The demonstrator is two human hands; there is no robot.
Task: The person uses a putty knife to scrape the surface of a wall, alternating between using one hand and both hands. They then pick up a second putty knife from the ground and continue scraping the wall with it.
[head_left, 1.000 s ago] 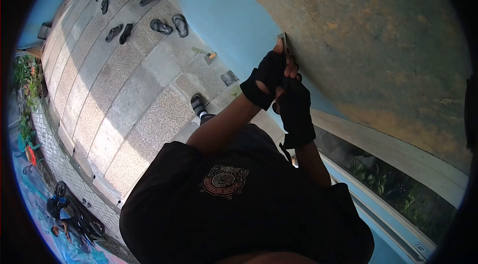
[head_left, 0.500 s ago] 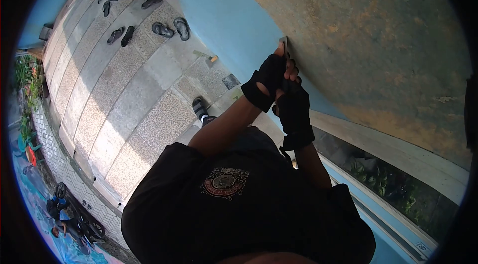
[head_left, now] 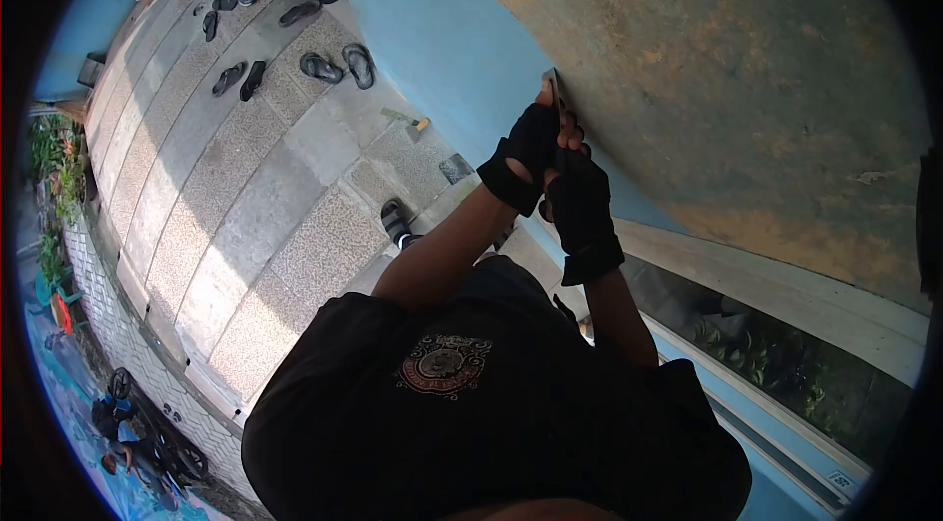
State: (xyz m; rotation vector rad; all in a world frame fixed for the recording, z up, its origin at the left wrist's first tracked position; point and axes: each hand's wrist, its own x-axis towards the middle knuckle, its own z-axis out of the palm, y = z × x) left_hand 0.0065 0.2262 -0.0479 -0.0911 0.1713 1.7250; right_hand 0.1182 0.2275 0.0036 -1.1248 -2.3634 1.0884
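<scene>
Both hands wear black fingerless gloves and meet at a thin flat metal tool [head_left: 551, 77], which looks like a scraper. Its blade edge touches the wall where blue paint [head_left: 442, 20] borders a bare, stained brown patch [head_left: 707, 79]. My left hand [head_left: 530, 153] is closed near the blade, with the thumb along it. Just below and to the right, my right hand [head_left: 581, 202] is closed round the tool's lower part, which the fingers mostly hide.
Several sandals [head_left: 320, 67] lie on the tiled floor [head_left: 295, 187]. Near the wall are a tool with a yellowish handle [head_left: 422, 124] and a dark block [head_left: 456, 168]. A ledge [head_left: 786, 300] runs below the brown patch. A person [head_left: 123, 452] is beside a bicycle [head_left: 162, 438].
The blade tip and both hands have shifted slightly left along the wall. The grip on the tool looks the same.
</scene>
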